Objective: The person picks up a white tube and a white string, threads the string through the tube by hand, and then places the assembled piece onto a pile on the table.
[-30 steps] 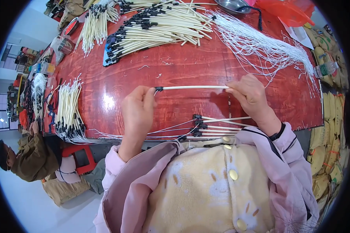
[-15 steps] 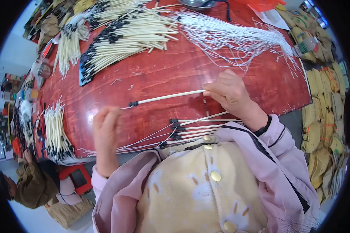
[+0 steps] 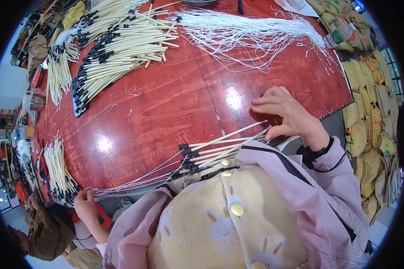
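Note:
My left hand (image 3: 86, 207) is at the table's near left edge, thumb and fingers closed at the far end of the white strings (image 3: 134, 178); exactly how many it pinches is hidden. Those strings run to the black ends of several cream-coloured sticks (image 3: 220, 147), lying side by side at the near edge before my body. My right hand (image 3: 288, 113) is open, thumb apart from the fingers, just above the plain ends of these sticks. One stick lies slanted across the others, its tip beside my right thumb.
A big pile of black-ended sticks (image 3: 125, 56) covers the far left of the red table (image 3: 166, 112). White cords (image 3: 251, 38) spread across the far right. A stick bundle (image 3: 58, 166) stands at the left edge. A person (image 3: 42, 228) sits at left; stacked sacks (image 3: 363, 116) line the right.
The stick stretched between my hands is no longer held up. My left hand has moved left and toward me along the strings. My right hand has opened and moved slightly right.

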A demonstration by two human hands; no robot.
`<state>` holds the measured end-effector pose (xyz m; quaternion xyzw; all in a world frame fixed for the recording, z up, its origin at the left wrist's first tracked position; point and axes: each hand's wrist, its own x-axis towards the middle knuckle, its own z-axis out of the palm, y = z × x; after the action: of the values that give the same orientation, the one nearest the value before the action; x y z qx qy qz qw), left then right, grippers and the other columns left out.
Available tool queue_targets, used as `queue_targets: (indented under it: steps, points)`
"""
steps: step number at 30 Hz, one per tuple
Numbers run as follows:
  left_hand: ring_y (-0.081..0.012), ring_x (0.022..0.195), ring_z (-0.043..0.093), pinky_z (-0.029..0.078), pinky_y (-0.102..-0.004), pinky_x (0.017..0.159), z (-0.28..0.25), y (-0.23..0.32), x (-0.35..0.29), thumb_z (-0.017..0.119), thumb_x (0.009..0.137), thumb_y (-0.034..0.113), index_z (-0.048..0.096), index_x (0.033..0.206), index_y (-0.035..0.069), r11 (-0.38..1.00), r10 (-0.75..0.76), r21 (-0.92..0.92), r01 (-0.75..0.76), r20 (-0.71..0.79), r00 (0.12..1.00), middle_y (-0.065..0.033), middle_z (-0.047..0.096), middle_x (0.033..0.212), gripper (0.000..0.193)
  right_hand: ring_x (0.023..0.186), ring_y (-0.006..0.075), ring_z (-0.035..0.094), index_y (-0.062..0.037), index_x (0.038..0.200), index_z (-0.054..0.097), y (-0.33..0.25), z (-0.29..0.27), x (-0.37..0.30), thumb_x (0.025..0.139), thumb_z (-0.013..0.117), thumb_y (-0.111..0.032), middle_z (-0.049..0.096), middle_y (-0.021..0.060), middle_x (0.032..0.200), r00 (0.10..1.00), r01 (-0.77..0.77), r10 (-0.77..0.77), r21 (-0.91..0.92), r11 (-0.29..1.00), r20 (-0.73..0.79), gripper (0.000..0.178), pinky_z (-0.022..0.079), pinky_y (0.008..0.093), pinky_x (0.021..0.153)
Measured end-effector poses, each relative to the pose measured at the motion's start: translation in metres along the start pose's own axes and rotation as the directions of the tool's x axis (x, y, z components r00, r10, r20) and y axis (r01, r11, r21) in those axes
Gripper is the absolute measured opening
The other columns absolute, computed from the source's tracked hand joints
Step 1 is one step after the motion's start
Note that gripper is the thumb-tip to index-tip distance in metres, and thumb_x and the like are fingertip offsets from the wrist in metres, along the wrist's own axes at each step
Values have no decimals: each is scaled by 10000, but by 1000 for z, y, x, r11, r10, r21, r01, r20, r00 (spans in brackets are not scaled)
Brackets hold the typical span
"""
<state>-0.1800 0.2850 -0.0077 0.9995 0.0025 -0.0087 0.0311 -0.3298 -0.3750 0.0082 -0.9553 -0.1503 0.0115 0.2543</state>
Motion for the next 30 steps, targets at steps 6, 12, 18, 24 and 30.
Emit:
queue_targets:
  steps: [6,12,18,24,30]
  points:
    - [-284,982,669,530,-375,848,-29,168,30,752,885,101,686,1179,16,837,346,-343,-427,-273,898,-133,687,1109,313,1266,344,503,-18,1369,611,17,11,26,863,739,-415,553,155,1460,982,-144,117,-192,971,-146,656,367,462,1102]
    - [-361,994,671,564,-464,847,16,382,54,639,915,139,678,1054,27,334,880,-455,-825,-164,447,-173,636,1123,183,1274,360,494,61,1372,573,28,42,58,885,673,-502,535,170,1472,979,-183,131,-380,907,-157,751,363,464,1118]
    - [-368,917,702,584,-459,717,69,469,69,633,889,120,598,1141,23,175,969,-295,-939,-114,217,-187,591,1160,272,1255,355,501,66,1360,580,2,26,51,880,654,-523,540,168,1465,988,-156,153,-361,919,-36,763,369,464,1108]
    - [-367,829,734,589,-473,723,59,459,43,597,919,130,636,1054,1,352,923,-338,-873,-31,384,-203,676,1012,191,1241,347,506,67,1349,587,-1,30,47,875,658,-510,551,157,1457,989,-147,140,-319,936,-43,750,372,462,1103]
    - [-341,732,712,546,-442,636,59,396,51,688,909,175,683,926,-10,393,783,-560,-730,-213,585,-180,719,836,186,1227,345,510,26,1358,599,3,37,46,860,681,-472,556,140,1455,989,-144,127,-296,944,-77,708,389,465,1086]
